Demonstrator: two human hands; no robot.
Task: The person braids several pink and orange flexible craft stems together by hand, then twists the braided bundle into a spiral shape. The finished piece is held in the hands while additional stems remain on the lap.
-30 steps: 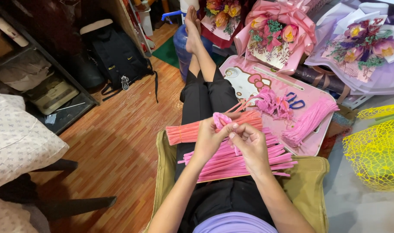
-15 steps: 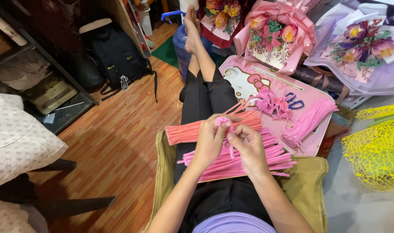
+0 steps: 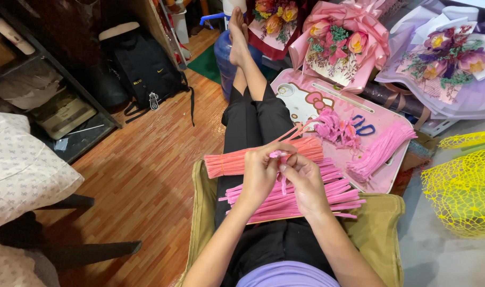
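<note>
My left hand (image 3: pixel 261 172) and my right hand (image 3: pixel 305 178) meet over my lap, both pinching one bent pink pipe cleaner (image 3: pixel 281 157) whose loose end hangs down between them. Under the hands lies a pile of pink pipe cleaners (image 3: pixel 327 194) across my thighs. A bundle of salmon-coloured pipe cleaners (image 3: pixel 229 162) lies just beyond, over my black trousers.
A pink tray (image 3: pixel 327 98) to the right carries curled pink pieces (image 3: pixel 335 127), blue scissors (image 3: pixel 364 126) and another pink bundle (image 3: pixel 381 151). Wrapped bouquets (image 3: pixel 341 45) stand behind it. Yellow netting (image 3: pixel 463 186) is at far right, a black backpack (image 3: pixel 147 69) and shelves at left.
My hands have kept working the same pink pipe cleaner, shifting slightly; the bent tip between my fingers has turned and looks tighter. The piles have not moved.
</note>
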